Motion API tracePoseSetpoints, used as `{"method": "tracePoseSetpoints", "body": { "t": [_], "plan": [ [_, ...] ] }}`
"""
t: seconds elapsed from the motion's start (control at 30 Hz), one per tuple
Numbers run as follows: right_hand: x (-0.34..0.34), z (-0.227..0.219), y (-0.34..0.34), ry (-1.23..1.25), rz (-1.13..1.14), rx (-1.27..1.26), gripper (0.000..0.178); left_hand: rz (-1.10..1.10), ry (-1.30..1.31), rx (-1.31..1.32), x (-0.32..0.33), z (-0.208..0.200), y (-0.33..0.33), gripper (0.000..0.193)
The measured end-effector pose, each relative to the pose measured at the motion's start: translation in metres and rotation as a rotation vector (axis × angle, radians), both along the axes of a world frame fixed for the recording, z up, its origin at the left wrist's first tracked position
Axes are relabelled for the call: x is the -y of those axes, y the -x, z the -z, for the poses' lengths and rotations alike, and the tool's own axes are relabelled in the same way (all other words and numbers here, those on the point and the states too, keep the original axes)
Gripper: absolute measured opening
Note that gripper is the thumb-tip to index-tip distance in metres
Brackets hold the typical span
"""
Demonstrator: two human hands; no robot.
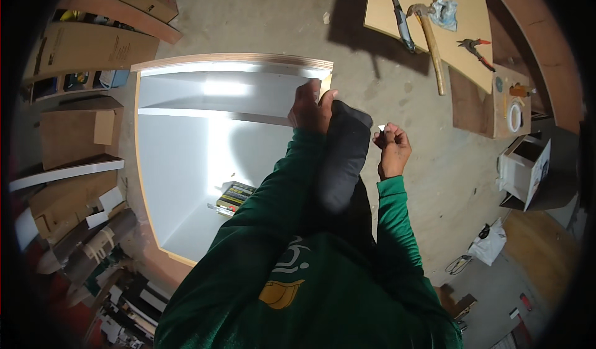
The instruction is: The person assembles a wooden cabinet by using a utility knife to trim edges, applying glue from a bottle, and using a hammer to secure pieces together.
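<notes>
A white-lined cabinet (180, 156) with yellowish edges lies in front of me, its open side facing up. A white shelf (211, 112) crosses it near the far end. My left hand (310, 108) is closed over the cabinet's right edge by the far corner, thumb on the outer side and fingers on the inner. Right of my dark-trousered knee, my right hand (393, 150) is raised, closed in a pinch on a small white piece (382, 127). That piece is too small to name exactly. A dark box with yellow-green print (236, 195) sits inside the cabinet.
At the far right, a board (385, 4) bears a hammer (429, 42), a utility knife (402, 23), red-handled snips (477, 52) and crumpled plastic (444, 13). A tape roll (514, 117) lies nearby. Cardboard boxes (93, 48) and panels line the left; a white bag (488, 243) lies right.
</notes>
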State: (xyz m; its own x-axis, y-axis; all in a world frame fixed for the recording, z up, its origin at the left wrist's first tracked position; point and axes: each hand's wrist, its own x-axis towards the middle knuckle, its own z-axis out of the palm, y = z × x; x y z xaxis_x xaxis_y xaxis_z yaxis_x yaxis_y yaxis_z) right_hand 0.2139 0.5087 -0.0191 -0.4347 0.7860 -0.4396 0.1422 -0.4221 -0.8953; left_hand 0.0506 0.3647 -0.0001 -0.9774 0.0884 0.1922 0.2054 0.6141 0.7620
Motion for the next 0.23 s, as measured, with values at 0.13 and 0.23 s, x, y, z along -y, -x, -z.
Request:
{"method": "tracePoseSetpoints", "body": {
  "t": [0.13, 0.23],
  "plan": [
    [0.004, -0.008, -0.031, 0.011, 0.066, 0.048, 0.016, 0.061, -0.003, 0.065, 0.008, -0.01, -0.009, 0.04],
    [0.007, -0.006, -0.048, -0.017, 0.045, 0.113, 0.016, 0.086, 0.003, 0.021, 0.01, 0.002, -0.01, 0.044]
  ]
}}
